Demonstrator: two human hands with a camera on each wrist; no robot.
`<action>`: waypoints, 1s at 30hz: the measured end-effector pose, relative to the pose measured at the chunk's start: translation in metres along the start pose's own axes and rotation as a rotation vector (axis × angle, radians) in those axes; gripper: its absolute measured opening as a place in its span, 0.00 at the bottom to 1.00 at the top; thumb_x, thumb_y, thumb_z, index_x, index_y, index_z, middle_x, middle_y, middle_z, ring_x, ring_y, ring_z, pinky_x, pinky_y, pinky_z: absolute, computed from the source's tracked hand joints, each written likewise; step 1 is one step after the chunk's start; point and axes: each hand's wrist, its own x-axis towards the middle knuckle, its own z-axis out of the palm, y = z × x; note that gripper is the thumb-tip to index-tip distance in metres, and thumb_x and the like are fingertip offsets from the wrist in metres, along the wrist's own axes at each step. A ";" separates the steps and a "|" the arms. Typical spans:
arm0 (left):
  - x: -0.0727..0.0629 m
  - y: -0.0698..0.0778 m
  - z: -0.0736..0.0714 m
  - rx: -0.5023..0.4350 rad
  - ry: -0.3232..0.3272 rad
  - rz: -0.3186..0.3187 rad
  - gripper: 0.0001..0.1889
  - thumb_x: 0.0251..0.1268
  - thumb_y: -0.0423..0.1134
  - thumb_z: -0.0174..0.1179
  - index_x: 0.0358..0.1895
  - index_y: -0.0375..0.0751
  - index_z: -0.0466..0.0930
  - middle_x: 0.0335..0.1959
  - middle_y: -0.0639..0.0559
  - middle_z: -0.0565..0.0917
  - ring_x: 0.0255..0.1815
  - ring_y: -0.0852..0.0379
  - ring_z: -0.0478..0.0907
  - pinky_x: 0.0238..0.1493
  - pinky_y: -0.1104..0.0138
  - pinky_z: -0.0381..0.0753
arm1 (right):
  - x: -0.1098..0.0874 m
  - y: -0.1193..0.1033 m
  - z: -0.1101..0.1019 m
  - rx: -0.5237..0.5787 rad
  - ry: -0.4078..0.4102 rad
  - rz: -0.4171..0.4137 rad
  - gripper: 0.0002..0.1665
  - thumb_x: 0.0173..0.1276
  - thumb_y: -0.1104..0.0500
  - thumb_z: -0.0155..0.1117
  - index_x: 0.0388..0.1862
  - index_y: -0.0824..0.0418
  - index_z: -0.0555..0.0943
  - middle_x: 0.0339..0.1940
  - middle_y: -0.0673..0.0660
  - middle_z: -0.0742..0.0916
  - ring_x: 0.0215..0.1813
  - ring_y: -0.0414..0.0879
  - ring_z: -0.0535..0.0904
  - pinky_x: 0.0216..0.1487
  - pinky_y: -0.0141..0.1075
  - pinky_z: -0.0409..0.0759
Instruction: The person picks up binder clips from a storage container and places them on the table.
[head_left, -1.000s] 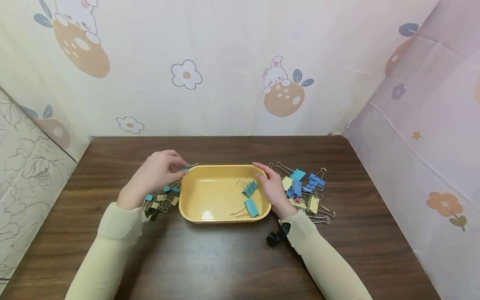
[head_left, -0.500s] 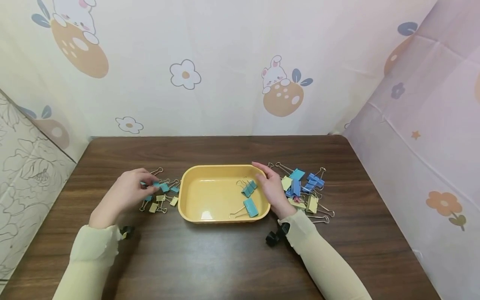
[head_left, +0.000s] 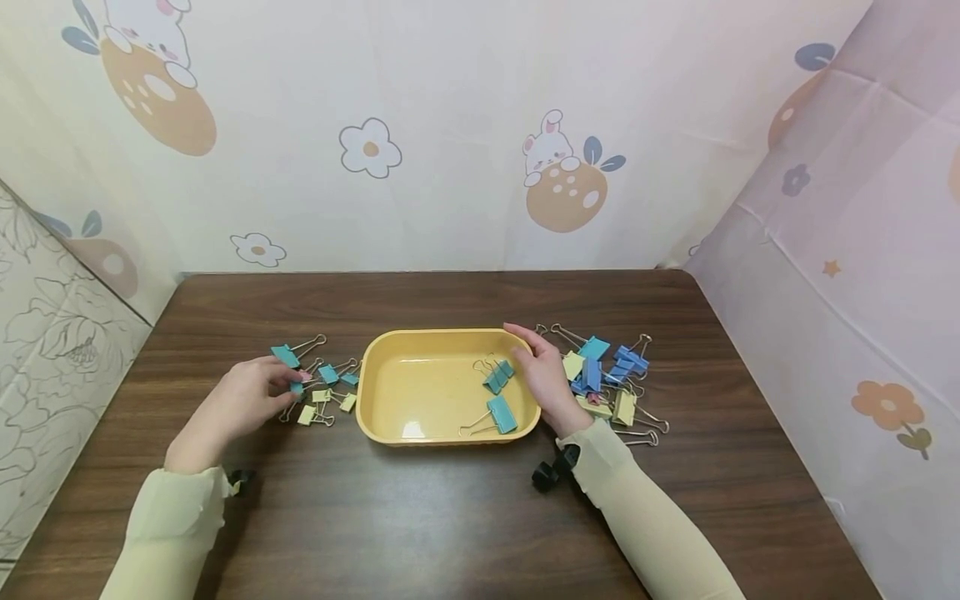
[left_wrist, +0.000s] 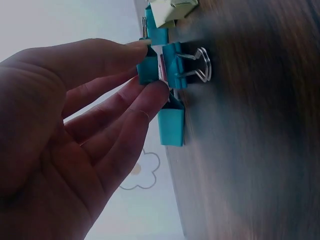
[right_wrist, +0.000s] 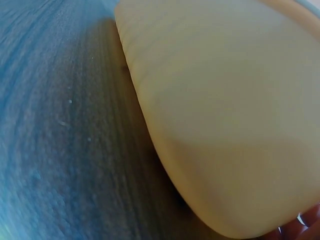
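My left hand [head_left: 243,400] is at the small pile left of the tray. Its thumb and a fingertip pinch a teal binder clip [left_wrist: 148,69]. Close against that clip are another teal binder clip [left_wrist: 175,66] with wire handles and a thin pink edge of something partly hidden. A larger teal binder clip [head_left: 285,355] lies just beyond the hand. My right hand [head_left: 549,383] grips the yellow tray [head_left: 450,336] by its right end, some fingers showing at the tray's edge in the right wrist view. Inside the tray are teal binder clips [head_left: 502,415], on its right side.
Small yellow clips [head_left: 321,396] and teal clips [head_left: 328,374] lie between my left hand and the tray. Right of the tray, a heap of larger blue clips [head_left: 628,362] and yellow clips [head_left: 625,408] lies beside my right hand. A patterned curtain [head_left: 450,208] hangs behind the table.
My left hand has moved from the tray's left rim, carrying a teal binder clip, back left to the small pile. That clip is let go; the fingers are at another. The right hand stays.
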 end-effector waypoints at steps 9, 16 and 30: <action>-0.001 -0.003 0.000 0.037 0.003 -0.039 0.12 0.59 0.37 0.70 0.47 0.42 0.88 0.42 0.46 0.84 0.39 0.48 0.81 0.40 0.48 0.78 | 0.000 -0.001 0.000 -0.013 -0.006 0.000 0.24 0.77 0.65 0.50 0.69 0.56 0.75 0.69 0.55 0.75 0.67 0.49 0.72 0.67 0.45 0.70; 0.000 -0.001 -0.005 -0.010 0.017 -0.018 0.10 0.60 0.37 0.69 0.44 0.42 0.87 0.41 0.47 0.85 0.42 0.45 0.83 0.45 0.45 0.78 | 0.000 0.000 -0.001 -0.013 -0.006 0.010 0.23 0.78 0.64 0.50 0.69 0.54 0.75 0.70 0.54 0.75 0.67 0.49 0.72 0.67 0.44 0.69; 0.035 0.047 -0.019 -0.174 -0.002 0.137 0.11 0.66 0.40 0.66 0.48 0.43 0.85 0.44 0.53 0.85 0.42 0.57 0.81 0.44 0.56 0.80 | 0.000 0.000 0.000 -0.014 -0.006 -0.002 0.24 0.77 0.65 0.50 0.69 0.56 0.75 0.70 0.54 0.75 0.67 0.49 0.72 0.67 0.44 0.69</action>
